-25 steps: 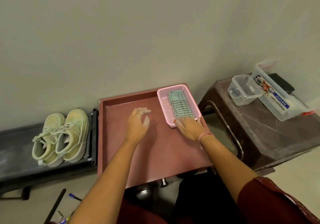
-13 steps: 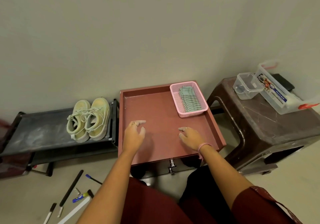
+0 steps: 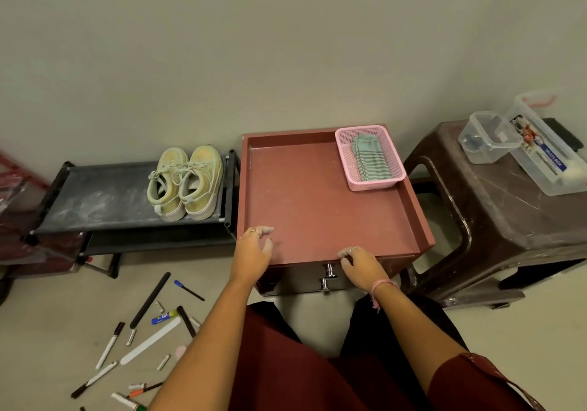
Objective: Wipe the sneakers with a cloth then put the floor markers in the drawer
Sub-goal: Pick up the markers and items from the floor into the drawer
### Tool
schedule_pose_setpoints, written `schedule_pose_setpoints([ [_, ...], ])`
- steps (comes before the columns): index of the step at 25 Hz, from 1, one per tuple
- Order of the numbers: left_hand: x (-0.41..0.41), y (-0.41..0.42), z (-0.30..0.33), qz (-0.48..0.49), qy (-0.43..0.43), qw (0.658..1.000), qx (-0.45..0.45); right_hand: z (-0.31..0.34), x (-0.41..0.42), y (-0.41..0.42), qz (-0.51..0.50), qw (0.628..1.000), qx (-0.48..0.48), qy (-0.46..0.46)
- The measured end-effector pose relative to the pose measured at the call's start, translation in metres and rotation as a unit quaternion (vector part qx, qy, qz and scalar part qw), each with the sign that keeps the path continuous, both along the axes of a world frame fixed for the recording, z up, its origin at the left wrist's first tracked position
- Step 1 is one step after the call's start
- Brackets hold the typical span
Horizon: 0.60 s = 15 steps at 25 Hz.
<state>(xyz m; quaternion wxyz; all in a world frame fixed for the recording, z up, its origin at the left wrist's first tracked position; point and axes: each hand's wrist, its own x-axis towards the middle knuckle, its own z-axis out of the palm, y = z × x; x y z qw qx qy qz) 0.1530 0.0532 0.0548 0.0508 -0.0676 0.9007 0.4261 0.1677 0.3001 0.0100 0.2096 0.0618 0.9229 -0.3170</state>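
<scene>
left hand (image 3: 252, 252) loosely curled, holding nothing, at surface (image 3: 311, 207) front edge | right hand (image 3: 360, 263) likewise | cloth (image 3: 370, 156) at 1 o'clock | sneakers (image 3: 185, 182) at 9 o'clock

One legible marking is found: a blue label strip on the long clear plastic box (image 3: 546, 153), which stands on the brown stool (image 3: 495, 207), reads "MULTI-BOX" or similar in white capitals, the last letters uncertain. A blue and yellow label on a small tube (image 3: 165, 316) among the floor markers (image 3: 139, 331) carries print too small to read. No other text, numbers or signs are legible.
</scene>
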Motion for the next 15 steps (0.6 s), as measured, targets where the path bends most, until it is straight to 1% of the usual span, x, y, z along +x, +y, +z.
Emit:
schedule_pose_setpoints([
  [2, 0.009, -0.001, -0.009, 0.001, -0.012, 1.0, -0.009, -0.013, 0.007, -0.003, -0.004, 1.0, 0.005, -0.019],
  [4, 0.017, -0.003, -0.019, -0.005, -0.024, 0.999, -0.022, -0.026, 0.011, -0.006, 0.009, 0.998, 0.028, -0.058],
  [7, 0.025, -0.006, -0.033, -0.013, -0.046, 0.999, -0.025, -0.045, 0.014, -0.014, 0.089, 0.983, 0.085, -0.137],
  [9, 0.029, -0.008, -0.043, -0.016, -0.054, 0.998, -0.027, -0.055, 0.015, -0.022, 0.13, 0.971, 0.108, -0.167],
  [12, 0.034, -0.008, -0.055, -0.013, -0.054, 0.998, -0.04, -0.068, 0.01, -0.031, 0.141, 0.964, 0.125, -0.19],
  [15, 0.04, -0.006, -0.062, -0.014, -0.062, 0.997, -0.052, -0.077, 0.007, -0.033, 0.156, 0.954, 0.169, -0.192],
])
